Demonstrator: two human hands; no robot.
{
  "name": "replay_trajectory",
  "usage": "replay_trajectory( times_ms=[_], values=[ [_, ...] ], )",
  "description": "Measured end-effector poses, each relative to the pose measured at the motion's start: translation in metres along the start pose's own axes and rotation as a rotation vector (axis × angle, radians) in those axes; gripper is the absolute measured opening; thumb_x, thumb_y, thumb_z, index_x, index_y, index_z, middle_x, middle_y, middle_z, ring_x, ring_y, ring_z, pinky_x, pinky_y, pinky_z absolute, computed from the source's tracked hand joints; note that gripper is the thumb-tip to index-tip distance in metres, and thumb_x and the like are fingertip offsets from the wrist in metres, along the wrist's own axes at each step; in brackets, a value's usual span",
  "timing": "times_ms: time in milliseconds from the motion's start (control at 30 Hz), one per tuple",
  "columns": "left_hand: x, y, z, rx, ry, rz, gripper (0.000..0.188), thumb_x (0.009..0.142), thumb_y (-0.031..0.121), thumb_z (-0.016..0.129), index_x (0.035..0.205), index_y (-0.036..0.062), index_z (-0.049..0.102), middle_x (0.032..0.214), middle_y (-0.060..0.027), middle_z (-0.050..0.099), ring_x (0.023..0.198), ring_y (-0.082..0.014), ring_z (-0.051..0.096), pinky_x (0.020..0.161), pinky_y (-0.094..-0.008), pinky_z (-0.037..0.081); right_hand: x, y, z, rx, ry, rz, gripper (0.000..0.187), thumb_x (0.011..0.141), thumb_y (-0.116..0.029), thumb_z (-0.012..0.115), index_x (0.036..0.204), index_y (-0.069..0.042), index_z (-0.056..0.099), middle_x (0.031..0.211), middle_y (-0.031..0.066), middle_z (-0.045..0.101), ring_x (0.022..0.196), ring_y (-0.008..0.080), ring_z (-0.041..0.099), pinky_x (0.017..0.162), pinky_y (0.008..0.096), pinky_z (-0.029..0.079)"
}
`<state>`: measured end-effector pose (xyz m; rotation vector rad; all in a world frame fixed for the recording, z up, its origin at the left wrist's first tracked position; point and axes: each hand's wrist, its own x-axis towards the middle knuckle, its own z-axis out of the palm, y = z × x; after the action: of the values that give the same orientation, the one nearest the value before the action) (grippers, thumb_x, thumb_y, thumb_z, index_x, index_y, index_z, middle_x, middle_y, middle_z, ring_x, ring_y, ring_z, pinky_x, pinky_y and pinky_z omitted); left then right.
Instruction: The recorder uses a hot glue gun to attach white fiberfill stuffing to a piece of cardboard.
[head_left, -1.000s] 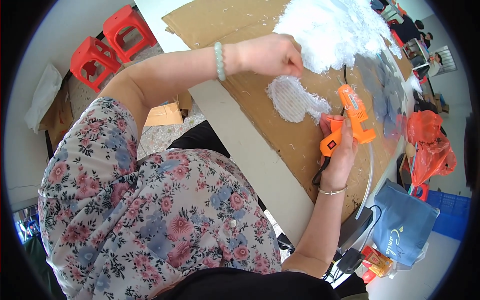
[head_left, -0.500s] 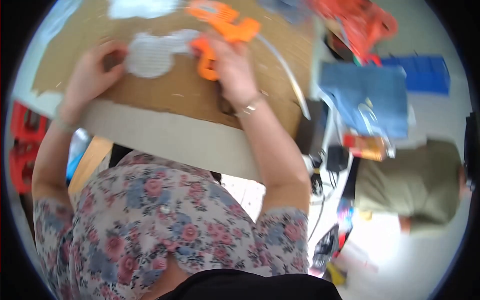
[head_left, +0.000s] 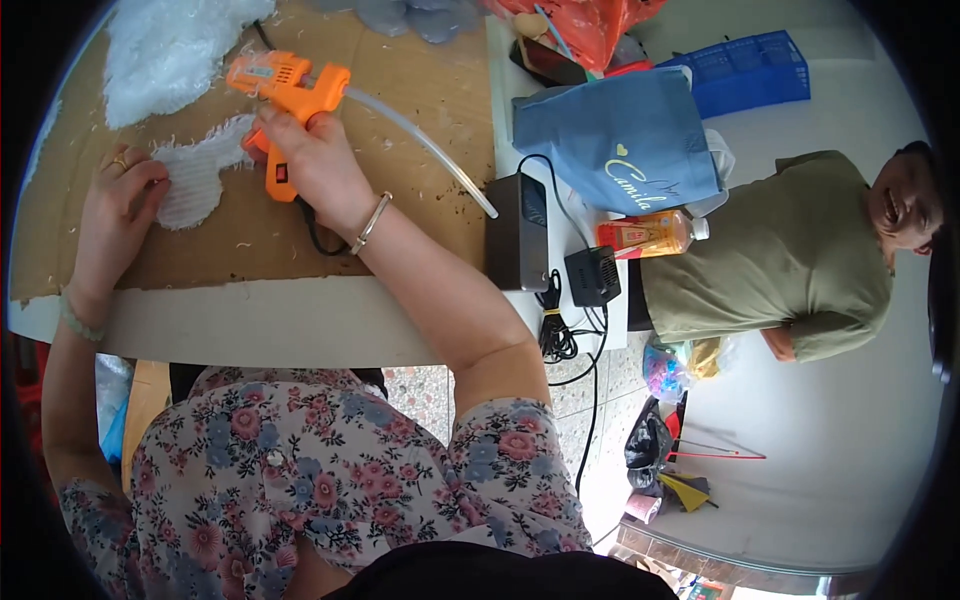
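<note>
R hand clamped round orange glue gun, btwn 10 & 11 o'clock; L hand, fingers bent, at white fabric pc, approx 10, can't tell if pinching; fluffy white pile at fabric's 12.

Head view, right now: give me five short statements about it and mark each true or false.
1. The right grip holds an orange glue gun. True.
2. The left grip also holds the glue gun. False: it is at the edge of a white fabric piece.
3. A translucent stick extends from the glue gun. True.
4. The blue bag lies on the cardboard. False: it is right of the cardboard.
5. A bracelet circles the right wrist. True.
</note>
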<state>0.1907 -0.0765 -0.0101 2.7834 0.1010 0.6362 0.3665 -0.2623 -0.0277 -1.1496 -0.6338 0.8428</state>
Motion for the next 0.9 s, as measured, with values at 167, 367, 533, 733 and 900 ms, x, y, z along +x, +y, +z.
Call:
replay_trajectory(
  times_ms=[167, 367, 533, 733, 900],
  values=[
    [-0.019, -0.035, -0.028, -0.026, 0.247, -0.066, 0.014, 0.081, 0.002, 0.061, 0.095, -0.0002, 0.061, 0.094, -0.0126, 0.062, 0.091, -0.0286, 0.06, 0.082, -0.034, 0.046, 0.001, 0.005, 0.028, -0.018, 0.061, -0.025, 0.019, 0.092, -0.021, 0.055, 0.097, -0.004, 0.059, 0.085, 0.0001, 0.06, 0.076, 0.0092, 0.056, 0.069, 0.026, 0.046],
    [-0.006, -0.037, 0.004, -0.355, 0.272, 0.088, 0.023, 0.079, -0.005, 0.057, 0.099, 0.0048, 0.06, 0.1, -0.0121, 0.059, 0.09, -0.0296, 0.06, 0.075, -0.0339, 0.048, -0.05, -0.043, 0.03, -0.446, 0.366, -0.025, 0.027, 0.094, -0.03, 0.051, 0.097, -0.005, 0.063, 0.086, 0.0042, 0.064, 0.077, 0.0111, 0.062, 0.067, 0.0279, 0.05],
    [-0.066, -0.053, -0.035, -0.448, 0.261, 0.136, 0.02, 0.076, -0.001, 0.06, 0.095, 0.0052, 0.062, 0.088, -0.0109, 0.061, 0.079, -0.0313, 0.059, 0.068, -0.0375, 0.049, -0.078, -0.03, 0.111, -0.295, 0.346, -0.149, 0.028, 0.095, -0.024, 0.048, 0.104, 0.001, 0.056, 0.093, 0.0129, 0.062, 0.086, 0.0214, 0.063, 0.081, 0.0359, 0.051],
    [-0.167, -0.09, -0.121, -0.224, 0.085, 0.039, 0.017, 0.075, 0.003, 0.066, 0.091, 0.005, 0.06, 0.085, -0.007, 0.061, 0.076, -0.0281, 0.059, 0.066, -0.0364, 0.047, -0.062, 0.0, 0.2, -0.306, 0.003, -0.069, 0.027, 0.092, -0.02, 0.051, 0.107, 0.003, 0.054, 0.094, 0.0143, 0.062, 0.088, 0.0246, 0.063, 0.083, 0.0383, 0.05],
    [-0.205, -0.104, -0.148, -0.142, 0.036, -0.092, 0.018, 0.073, 0.01, 0.069, 0.089, 0.0082, 0.06, 0.083, -0.0059, 0.061, 0.08, -0.0279, 0.059, 0.069, -0.0398, 0.047, -0.05, 0.015, 0.238, -0.355, -0.294, 0.125, 0.021, 0.087, -0.014, 0.059, 0.104, -0.001, 0.057, 0.093, 0.0067, 0.063, 0.088, 0.0149, 0.058, 0.081, 0.0288, 0.044]
  ],
)
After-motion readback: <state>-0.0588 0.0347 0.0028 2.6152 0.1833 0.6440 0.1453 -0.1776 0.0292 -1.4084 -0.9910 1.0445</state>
